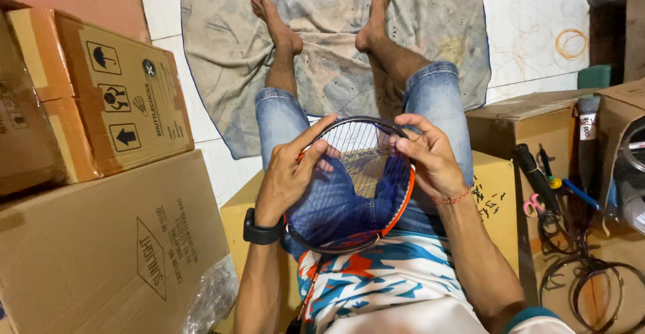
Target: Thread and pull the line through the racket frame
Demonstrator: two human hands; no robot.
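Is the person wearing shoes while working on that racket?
No, both feet, the left foot and the right foot, lie bare on the grey cloth beyond the racket.

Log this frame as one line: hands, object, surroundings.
left hand: holds racket head, fingers on strings | right hand: pinches strings at the frame's upper right | racket on lap | cardboard boxes left | tools right

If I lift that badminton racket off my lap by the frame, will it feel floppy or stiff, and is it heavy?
The badminton racket probably feels stiff at the rim: its thin frame keeps its oval between the left hand and right hand. It is likely light, being mostly open strings. The strings would likely give a little under the fingertips.
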